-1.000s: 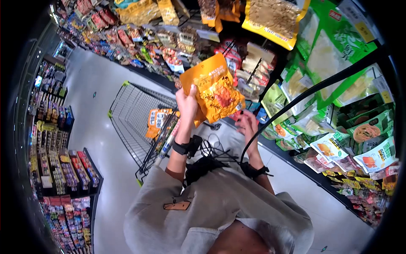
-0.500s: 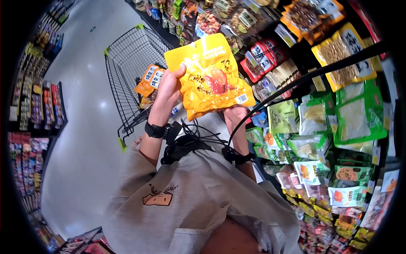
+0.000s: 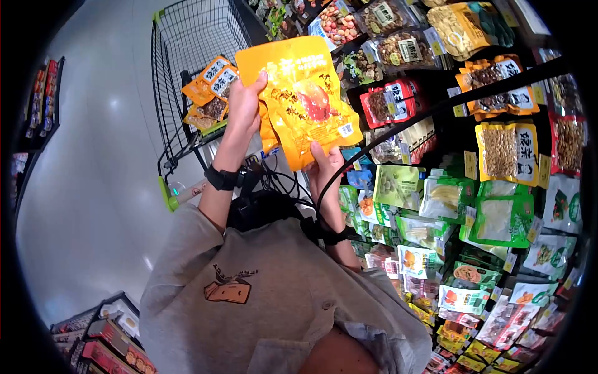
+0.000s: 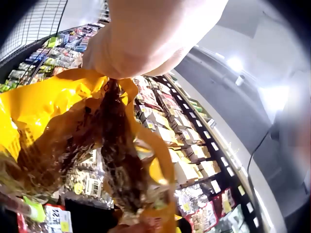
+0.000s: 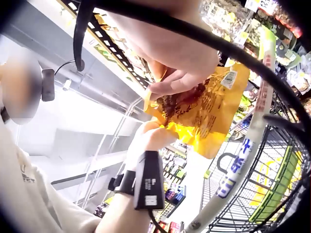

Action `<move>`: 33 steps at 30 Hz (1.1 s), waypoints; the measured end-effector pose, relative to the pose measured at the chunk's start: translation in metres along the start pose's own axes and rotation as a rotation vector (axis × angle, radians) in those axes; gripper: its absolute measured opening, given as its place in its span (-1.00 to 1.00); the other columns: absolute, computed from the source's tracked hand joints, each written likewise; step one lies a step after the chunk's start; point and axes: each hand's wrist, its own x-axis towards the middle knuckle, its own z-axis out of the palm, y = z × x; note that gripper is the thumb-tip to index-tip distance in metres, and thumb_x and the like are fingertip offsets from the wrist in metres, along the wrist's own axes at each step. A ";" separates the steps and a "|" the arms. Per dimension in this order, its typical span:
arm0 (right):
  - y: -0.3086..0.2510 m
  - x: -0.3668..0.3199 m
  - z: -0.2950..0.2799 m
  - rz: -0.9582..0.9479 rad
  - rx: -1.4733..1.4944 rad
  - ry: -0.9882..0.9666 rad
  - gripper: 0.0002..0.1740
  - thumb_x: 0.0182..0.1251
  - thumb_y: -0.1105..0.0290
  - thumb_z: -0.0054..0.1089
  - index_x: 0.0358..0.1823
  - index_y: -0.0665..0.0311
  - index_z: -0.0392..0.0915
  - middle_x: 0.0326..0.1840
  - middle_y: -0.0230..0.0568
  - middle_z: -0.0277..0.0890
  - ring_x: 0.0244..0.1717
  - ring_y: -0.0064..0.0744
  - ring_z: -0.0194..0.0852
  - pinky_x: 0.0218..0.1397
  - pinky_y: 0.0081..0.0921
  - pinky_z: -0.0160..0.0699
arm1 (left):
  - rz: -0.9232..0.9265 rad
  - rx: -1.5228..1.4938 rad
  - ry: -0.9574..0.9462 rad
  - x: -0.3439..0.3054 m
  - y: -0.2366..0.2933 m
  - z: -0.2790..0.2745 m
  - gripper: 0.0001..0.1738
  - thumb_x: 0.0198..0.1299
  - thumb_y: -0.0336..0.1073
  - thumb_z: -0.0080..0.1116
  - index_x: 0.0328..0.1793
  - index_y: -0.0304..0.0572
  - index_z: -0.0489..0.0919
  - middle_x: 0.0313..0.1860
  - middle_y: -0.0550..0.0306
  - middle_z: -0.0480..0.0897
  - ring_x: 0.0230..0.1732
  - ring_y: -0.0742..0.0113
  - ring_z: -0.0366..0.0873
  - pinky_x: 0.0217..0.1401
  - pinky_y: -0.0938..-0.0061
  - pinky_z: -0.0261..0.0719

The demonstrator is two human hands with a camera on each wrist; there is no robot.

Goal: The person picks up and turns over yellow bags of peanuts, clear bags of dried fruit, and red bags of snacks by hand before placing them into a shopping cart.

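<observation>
A glossy yellow-orange snack bag (image 3: 305, 103) with a picture of reddish food is held up in front of the chest. My left hand (image 3: 245, 103) pinches its left edge, thumb on the printed front. At the bottom edge my right hand (image 3: 327, 168) grips it, thumb also on the front. Another orange edge shows behind the bag's lower left side. In the left wrist view, dark brown contents show through clear parts of the yellow packaging (image 4: 43, 104), close under the left hand (image 4: 146, 39).
A shopping cart (image 3: 171, 121) with green corners stands to the left, orange snack bags (image 3: 212, 87) in it. Shelves of hanging snack packs (image 3: 507, 149) line the right. A black cable (image 3: 436, 109) arcs across the right side. Another shelf (image 3: 43, 106) stands far left.
My right hand has come from beside the bag to its bottom edge, its thumb now on the front. The bag has turned to face up more squarely. The view has swung toward the right shelves.
</observation>
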 end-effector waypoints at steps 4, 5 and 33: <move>0.000 0.000 0.012 -0.032 -0.036 -0.033 -0.79 0.35 0.33 0.07 -0.16 0.35 0.43 -0.41 -0.12 0.58 -0.57 -0.38 0.54 -0.51 -0.62 0.52 | 0.058 0.058 0.045 0.003 0.005 -0.010 -0.71 0.29 -0.42 0.02 0.09 -0.45 0.43 0.00 0.00 0.57 -0.02 0.29 0.56 0.08 0.44 0.51; 0.000 0.000 0.008 -0.026 -0.039 -0.036 -0.79 0.35 0.33 0.07 -0.16 0.35 0.43 -0.41 -0.12 0.58 -0.57 -0.38 0.54 -0.51 -0.62 0.52 | 0.068 0.068 0.062 0.005 0.003 -0.013 -0.71 0.28 -0.41 0.04 0.07 -0.45 0.44 -0.01 -0.01 0.58 -0.05 0.31 0.57 0.05 0.45 0.53; -0.036 -0.029 -0.051 -0.049 0.236 -0.377 -0.40 0.40 0.11 -0.08 0.30 0.38 0.14 0.12 0.01 0.44 -0.03 -0.16 0.54 -0.55 -0.43 0.49 | 0.056 0.240 -0.228 -0.047 0.010 0.065 -0.71 0.31 -0.37 -0.02 0.05 -0.48 0.43 -0.08 -0.05 0.59 -0.13 0.27 0.60 -0.05 0.40 0.58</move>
